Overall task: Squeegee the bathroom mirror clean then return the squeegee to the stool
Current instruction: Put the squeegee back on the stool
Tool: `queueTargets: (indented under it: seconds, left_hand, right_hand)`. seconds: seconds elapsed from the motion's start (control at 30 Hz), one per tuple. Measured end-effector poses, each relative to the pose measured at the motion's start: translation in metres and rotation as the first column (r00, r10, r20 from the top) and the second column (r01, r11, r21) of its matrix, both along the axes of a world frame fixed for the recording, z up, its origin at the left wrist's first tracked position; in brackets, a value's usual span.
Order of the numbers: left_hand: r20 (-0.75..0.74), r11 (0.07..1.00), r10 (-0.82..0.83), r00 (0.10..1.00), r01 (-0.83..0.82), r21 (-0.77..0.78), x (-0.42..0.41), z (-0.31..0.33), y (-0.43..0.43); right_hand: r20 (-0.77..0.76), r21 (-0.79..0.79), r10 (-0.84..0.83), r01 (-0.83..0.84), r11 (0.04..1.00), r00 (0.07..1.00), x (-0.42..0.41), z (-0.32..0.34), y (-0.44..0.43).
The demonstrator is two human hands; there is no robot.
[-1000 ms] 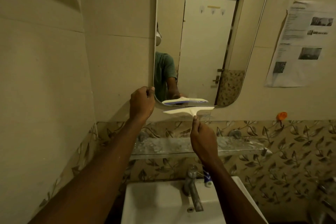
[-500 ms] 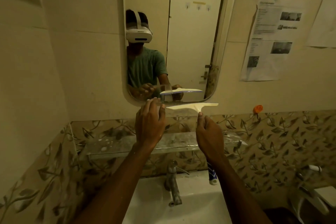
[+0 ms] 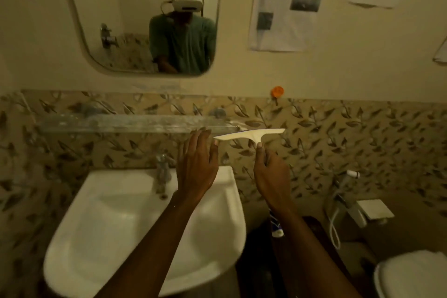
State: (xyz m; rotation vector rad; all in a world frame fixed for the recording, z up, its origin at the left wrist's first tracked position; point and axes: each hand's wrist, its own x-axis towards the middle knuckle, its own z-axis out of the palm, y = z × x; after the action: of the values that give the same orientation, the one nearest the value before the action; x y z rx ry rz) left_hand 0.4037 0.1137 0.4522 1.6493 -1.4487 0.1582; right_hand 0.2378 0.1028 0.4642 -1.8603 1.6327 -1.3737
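Note:
A rounded wall mirror (image 3: pixel 135 31) hangs at the upper left and reflects a person in a green shirt with a white headset. Below it, over the right side of the sink, my right hand (image 3: pixel 272 176) grips the handle of a cream squeegee (image 3: pixel 251 134), blade level and well under the mirror. My left hand (image 3: pixel 197 164) is beside it with straight fingers, and its fingertips touch the blade's left end. The stool is not in view.
A white sink (image 3: pixel 101 230) with a metal tap (image 3: pixel 163 172) lies below the hands. A glass shelf (image 3: pixel 121 123) runs along the leaf-patterned tiles. A toilet lid (image 3: pixel 411 273) and a hand sprayer (image 3: pixel 348 191) are at the right. Papers (image 3: pixel 285 2) hang on the wall.
Both hands and the squeegee have come down from the mirror's lower edge to below the glass shelf. The view has tipped down toward the sink.

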Motion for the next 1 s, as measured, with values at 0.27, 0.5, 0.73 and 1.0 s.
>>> queueTargets:
  seconds: [0.27, 0.5, 0.73, 1.0]
  left_hand:
    - [0.042, 0.996, -0.016, 0.999, 0.012, 0.085, -0.12, -0.044, 0.04]
    - [0.014, 0.966, -0.099, 0.995, 0.093, 0.241, -0.191, -0.11, 0.015]
    - [0.005, 0.892, -0.175, 0.984, 0.157, 0.425, -0.253, -0.168, -0.031]
    - [-0.071, 0.8, -0.205, 0.976, 0.209, 0.562, -0.305, -0.245, -0.067]
  right_hand:
    - [0.031, 0.11, -0.024, 0.02, 0.994, 0.999, -0.124, -0.036, 0.019]
    - [0.055, 0.264, -0.139, 0.119, 0.957, 0.989, -0.191, -0.098, -0.001]
    - [-0.036, 0.419, -0.137, 0.139, 0.897, 0.99, -0.249, -0.153, -0.035]
    - [-0.072, 0.613, -0.015, 0.056, 0.788, 0.997, -0.304, -0.221, -0.084]
